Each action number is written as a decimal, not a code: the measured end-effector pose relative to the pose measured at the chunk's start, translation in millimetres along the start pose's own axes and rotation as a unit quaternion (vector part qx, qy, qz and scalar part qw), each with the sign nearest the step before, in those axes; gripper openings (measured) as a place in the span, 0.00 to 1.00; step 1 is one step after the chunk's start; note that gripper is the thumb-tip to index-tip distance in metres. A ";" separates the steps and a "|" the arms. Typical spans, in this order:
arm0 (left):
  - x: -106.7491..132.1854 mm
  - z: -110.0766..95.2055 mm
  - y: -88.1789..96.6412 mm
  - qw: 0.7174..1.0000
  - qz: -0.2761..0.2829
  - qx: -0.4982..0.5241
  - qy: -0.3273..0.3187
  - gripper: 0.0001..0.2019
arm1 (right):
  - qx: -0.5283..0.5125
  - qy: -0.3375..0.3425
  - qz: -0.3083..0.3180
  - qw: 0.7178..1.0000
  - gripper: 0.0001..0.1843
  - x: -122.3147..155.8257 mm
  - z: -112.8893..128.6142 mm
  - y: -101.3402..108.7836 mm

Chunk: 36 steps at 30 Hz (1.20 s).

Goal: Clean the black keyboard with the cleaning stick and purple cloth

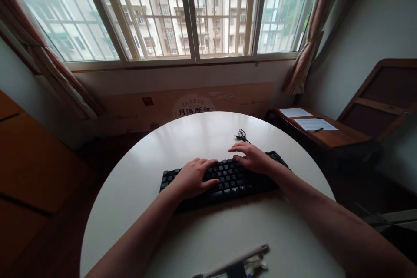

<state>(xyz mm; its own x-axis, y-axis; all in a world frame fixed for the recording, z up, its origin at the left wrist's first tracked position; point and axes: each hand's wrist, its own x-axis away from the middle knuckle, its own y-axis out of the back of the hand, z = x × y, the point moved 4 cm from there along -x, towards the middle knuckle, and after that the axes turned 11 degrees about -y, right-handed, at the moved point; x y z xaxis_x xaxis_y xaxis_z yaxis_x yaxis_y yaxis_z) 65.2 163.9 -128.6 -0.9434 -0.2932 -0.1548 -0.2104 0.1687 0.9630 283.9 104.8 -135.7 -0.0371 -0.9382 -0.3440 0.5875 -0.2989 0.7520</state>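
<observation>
A black keyboard [230,179] lies across the middle of the round white table, slightly tilted in view. My left hand [194,177] rests over its left part, fingers stretched toward the back rows and thumb apart over the lower keys. Above the right part of the keyboard is my right hand [250,157], its fingers extended to the left near the back edge, thumb below them. Neither hand grips anything. A small bundled black cable [241,135] lies just behind the keyboard, beyond my right hand's fingers. Some keys are hidden under both hands.
On the white table [130,191], near its front edge, lies a grey stick-like object [237,260] beside small shiny items, partly cut off. At right, a wooden bench [348,134] bears paper sheets [314,124] and a pen [318,130]. A barred window stands behind.
</observation>
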 end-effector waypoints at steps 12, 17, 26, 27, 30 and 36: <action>24.3 57.5 19.4 0.991 0.022 -0.009 0.131 0.23 | 0.044 0.013 0.092 0.995 0.17 4.5 0.1 -12.2; 23.3 54.6 15.7 0.991 0.038 -0.008 0.131 0.24 | 0.070 0.071 0.032 0.995 0.16 13.0 31.6 -3.6; 23.3 60.8 12.5 0.990 0.024 0.015 0.139 0.23 | 0.073 0.309 0.299 0.900 0.10 95.1 159.5 -22.7; 23.4 61.7 12.3 0.989 0.019 0.022 0.142 0.22 | 0.089 0.312 0.303 0.896 0.11 99.1 161.9 -24.2; 24.1 63.8 12.0 0.988 0.002 0.037 0.152 0.21 | 0.103 0.306 0.318 0.892 0.10 102.9 160.7 -26.7; 24.6 64.9 11.8 0.988 -0.027 0.050 0.145 0.19 | 0.096 0.260 0.341 0.898 0.05 94.6 146.6 -28.6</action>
<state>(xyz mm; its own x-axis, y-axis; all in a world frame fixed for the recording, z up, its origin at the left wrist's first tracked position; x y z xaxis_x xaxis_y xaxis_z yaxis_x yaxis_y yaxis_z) 22.9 219.7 -135.4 -0.8206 -0.5585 -0.1216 -0.2957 0.2327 0.9265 145.1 -1.0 -107.3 0.6904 -0.7214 0.0544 0.1788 0.2430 0.9534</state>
